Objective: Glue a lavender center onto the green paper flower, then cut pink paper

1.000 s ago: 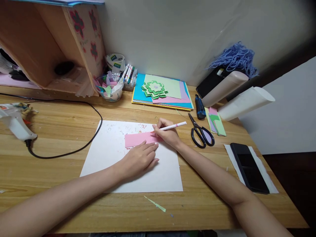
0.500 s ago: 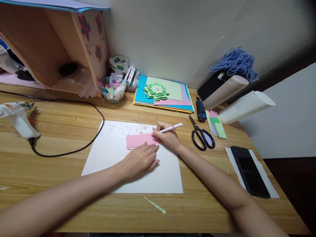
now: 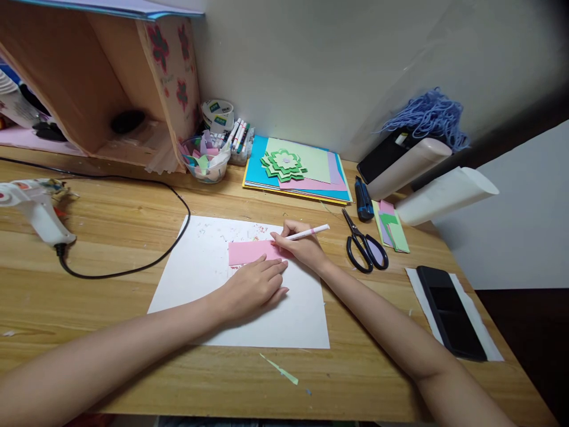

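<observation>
Right hand (image 3: 300, 246): grip clamped on marker (image 3: 311, 232), over right part of pink strip (image 3: 249, 253)
Left hand (image 3: 255, 287): grip apart, laid palm-down across strip's lower edge
Pink strip: flat on white sheet (image 3: 195, 290), tabletop (image 3: 355, 367) beneath
Scissors (image 3: 365, 244): right of sheet

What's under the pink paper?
A white sheet, with reddish marks showing at the near edge of the pink paper. What it covers can't be seen; the left hand hides part of that edge.
</observation>
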### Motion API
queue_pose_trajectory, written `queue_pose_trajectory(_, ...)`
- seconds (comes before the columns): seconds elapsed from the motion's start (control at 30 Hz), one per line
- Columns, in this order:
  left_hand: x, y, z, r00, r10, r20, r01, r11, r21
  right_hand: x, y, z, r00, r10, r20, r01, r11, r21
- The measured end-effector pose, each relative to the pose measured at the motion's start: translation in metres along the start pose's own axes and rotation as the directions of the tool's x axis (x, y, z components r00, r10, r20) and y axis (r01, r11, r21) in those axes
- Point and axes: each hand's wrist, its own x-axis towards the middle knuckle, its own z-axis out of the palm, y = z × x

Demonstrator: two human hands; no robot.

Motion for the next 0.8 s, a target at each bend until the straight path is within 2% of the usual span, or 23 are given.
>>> queue_pose_trajectory(0.8, -0.0002, -0.0005, 0.0002, 1.0, 0.008, 0.01, -0.008, 1.0, 0.019, 0.0013, 0.0064, 0.0001, 1.0, -0.012, -0.002, 0.012, 0.999, -0.034)
